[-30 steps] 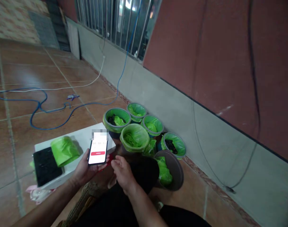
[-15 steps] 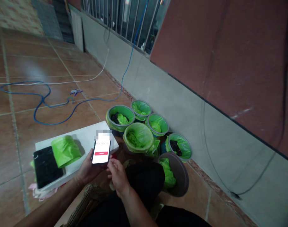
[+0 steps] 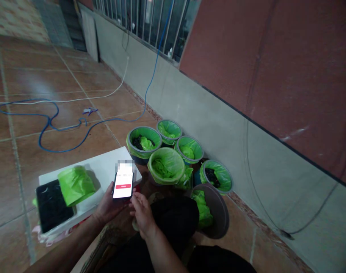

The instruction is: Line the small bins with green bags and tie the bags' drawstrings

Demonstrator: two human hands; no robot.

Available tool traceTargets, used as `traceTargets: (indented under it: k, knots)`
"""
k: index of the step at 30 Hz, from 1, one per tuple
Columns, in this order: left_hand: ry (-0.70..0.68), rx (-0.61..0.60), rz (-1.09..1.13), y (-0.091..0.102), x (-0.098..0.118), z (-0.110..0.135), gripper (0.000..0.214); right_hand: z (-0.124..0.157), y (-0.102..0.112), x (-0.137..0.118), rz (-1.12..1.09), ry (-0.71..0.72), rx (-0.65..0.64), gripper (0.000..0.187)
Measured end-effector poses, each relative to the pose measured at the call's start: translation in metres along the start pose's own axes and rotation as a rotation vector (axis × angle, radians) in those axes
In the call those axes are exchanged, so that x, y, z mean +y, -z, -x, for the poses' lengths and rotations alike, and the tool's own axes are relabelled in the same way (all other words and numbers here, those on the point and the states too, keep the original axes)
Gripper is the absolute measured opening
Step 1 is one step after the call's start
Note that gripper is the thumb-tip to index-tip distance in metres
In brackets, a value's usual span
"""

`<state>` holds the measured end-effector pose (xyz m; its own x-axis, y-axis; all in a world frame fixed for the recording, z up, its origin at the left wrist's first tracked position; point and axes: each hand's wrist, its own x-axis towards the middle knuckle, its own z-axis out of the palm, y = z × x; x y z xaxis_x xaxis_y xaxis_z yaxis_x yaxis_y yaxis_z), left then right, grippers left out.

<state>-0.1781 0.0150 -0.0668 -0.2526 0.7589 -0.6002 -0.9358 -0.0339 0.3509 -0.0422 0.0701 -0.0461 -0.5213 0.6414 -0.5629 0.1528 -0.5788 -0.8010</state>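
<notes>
Gripping a phone, long axis up the frame, at lower centre, the left hand leaves its bottom edge just beside the empty, half-open right hand.

One head-worn camera is used, pointed forward and down. The left hand and right hand are framed close, with tiled floor beyond.

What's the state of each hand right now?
Left hand: closed around a phone, its lit screen facing up.
Right hand: open, holding nothing, fingers by the phone's lower edge.
</notes>
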Motion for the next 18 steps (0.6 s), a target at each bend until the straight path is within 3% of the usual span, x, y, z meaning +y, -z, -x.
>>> traceTargets:
  k: [18]
  knots:
    - [0.095,0.079,0.083,-0.004,-0.005,-0.027,0.063,-0.02,-0.006,0.001,-0.047,-0.02,0.069,0.058]
